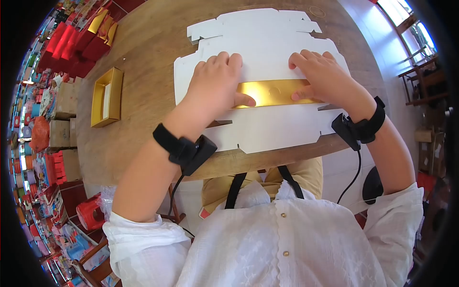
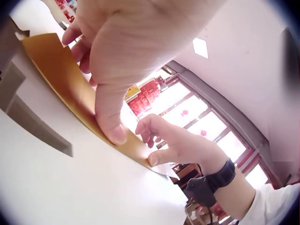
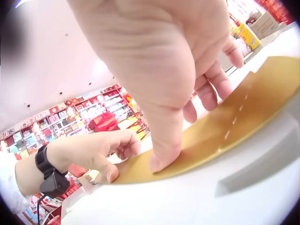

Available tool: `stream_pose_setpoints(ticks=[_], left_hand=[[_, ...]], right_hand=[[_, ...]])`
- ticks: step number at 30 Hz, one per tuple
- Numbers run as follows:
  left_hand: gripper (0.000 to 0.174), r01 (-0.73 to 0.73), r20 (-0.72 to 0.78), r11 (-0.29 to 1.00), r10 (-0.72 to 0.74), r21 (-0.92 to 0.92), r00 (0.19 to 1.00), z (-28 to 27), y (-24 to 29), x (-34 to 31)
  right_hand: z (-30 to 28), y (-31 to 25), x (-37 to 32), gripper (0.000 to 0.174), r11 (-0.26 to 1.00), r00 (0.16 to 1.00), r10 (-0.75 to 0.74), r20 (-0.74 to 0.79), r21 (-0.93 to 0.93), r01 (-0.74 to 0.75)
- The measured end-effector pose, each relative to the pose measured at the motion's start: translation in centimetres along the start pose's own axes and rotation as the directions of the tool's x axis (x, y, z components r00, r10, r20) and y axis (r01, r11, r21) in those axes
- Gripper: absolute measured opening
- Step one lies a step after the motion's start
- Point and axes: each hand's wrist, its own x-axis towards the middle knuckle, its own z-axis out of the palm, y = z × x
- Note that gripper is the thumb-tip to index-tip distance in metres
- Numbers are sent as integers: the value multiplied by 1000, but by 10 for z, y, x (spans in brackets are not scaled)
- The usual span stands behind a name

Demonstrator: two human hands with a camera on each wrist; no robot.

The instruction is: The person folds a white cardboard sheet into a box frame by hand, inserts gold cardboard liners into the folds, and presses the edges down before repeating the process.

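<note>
A gold strip (image 1: 272, 92) lies across a white, notched flat cardboard sheet (image 1: 267, 129). The left hand (image 1: 216, 82) presses its thumb on the strip's left part, with its other fingers bent beyond the far edge. On the strip's right part rests the thumb of the right hand (image 1: 325, 79), whose fingers are loosely bent over the white sheet. In the left wrist view the left thumb (image 2: 112, 117) lies flat on the gold surface. The right wrist view has the right thumb (image 3: 165, 145) touching the strip (image 3: 234, 117), its fingers spread beyond it.
An open gold box (image 1: 118, 100) stands on the left of the wooden table (image 1: 143, 57). Red gift bags (image 1: 67, 45) are at the far left. A thin ring (image 1: 317, 11) lies behind the sheet. Shelves of colourful goods line the left side; a wooden chair (image 1: 418, 76) stands at the right.
</note>
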Motion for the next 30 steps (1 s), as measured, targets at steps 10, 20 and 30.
stream_pose_setpoints(ticks=[10,20,30], left_hand=[[35,171,155,897,-117,-408,981,111,6,-288],[57,558,285,509,-517,-656,807,210,28,-346],[57,846,697,236,-483,-478,529,167,38,-356]], right_hand=[[-10,-18,-58,48,979,894,-169,-414,33,200],[3,-18,-78,38,968,903,-157,-401,119,221],[4,-18,-92,37,958,894,-108,-434,195,211]])
